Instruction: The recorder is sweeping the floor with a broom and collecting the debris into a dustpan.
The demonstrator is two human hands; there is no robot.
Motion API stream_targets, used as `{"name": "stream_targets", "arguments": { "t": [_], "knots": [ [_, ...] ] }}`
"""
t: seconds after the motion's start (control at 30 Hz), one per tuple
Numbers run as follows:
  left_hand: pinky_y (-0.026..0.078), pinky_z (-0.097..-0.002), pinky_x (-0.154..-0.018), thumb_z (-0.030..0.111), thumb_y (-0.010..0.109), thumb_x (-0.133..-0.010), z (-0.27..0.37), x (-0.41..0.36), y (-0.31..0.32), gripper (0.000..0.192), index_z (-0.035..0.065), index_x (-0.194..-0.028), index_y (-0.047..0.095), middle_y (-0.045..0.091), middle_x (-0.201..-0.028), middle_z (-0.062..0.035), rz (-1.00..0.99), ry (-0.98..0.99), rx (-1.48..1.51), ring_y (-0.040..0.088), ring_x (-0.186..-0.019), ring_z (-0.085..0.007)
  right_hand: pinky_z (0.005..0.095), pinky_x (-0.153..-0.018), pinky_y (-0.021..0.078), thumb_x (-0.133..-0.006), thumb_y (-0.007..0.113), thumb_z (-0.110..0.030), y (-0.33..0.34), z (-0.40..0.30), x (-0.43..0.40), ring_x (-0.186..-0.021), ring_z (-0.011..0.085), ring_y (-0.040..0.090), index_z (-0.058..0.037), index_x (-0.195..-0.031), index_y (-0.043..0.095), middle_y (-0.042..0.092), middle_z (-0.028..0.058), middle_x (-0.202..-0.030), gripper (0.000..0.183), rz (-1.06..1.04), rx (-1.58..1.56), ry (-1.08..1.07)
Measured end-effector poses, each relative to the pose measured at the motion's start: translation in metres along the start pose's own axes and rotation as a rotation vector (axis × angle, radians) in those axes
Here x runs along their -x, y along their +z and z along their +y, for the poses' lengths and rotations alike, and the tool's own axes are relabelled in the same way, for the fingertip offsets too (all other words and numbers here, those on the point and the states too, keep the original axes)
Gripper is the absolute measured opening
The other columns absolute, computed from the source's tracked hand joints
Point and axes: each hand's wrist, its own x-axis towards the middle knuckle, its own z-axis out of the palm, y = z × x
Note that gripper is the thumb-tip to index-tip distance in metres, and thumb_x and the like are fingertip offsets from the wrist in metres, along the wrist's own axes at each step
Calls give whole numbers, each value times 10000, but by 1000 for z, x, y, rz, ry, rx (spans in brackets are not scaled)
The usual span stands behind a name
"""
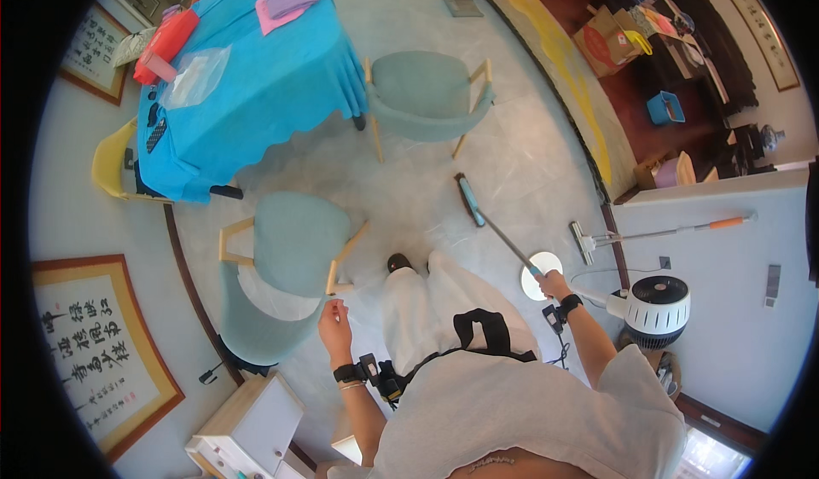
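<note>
My right hand (553,285) grips the handle of a broom (507,241) near its top end. The broom's blue head with dark bristles slants over the grey tiled floor (409,191), ahead of my feet. My left hand (334,321) is raised at the right edge of a green upholstered chair (301,242) with wooden arms. Its fingers are partly curled and nothing shows in them; whether it touches the chair's back, I cannot tell. Both wrists carry black straps with small devices.
A second green chair (422,95) stands beyond the broom, beside a table under a blue cloth (275,89). On my right are a squeeze mop (652,234) against the wall and a white pedestal fan (657,312). A long-handled dustpan (463,5) stands farther off; a white cabinet (256,421) is at lower left.
</note>
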Motion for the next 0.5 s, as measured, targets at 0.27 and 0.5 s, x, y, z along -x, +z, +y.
{"name": "stream_targets", "arguments": {
  "t": [0.27,0.5],
  "knots": [
    [450,-296,-605,170,487,-830,-8,55,-1,161,23,-835,554,612,-704,-94,38,-41,-87,600,-648,-199,432,-703,462,-737,530,-294,9,-25,-41,-820,367,563,34,-808,554,585,234,-833,337,188,133,-41],
    [456,-290,-598,173,489,-829,-27,131,-1,154,36,-827,559,616,-702,-89,102,-128,-143,603,-647,-196,327,-420,484,-767,471,-199,39,-25,-17,-438,233,569,51,-642,554,562,148,-525,292,-67,98,-126]
  ]
}}
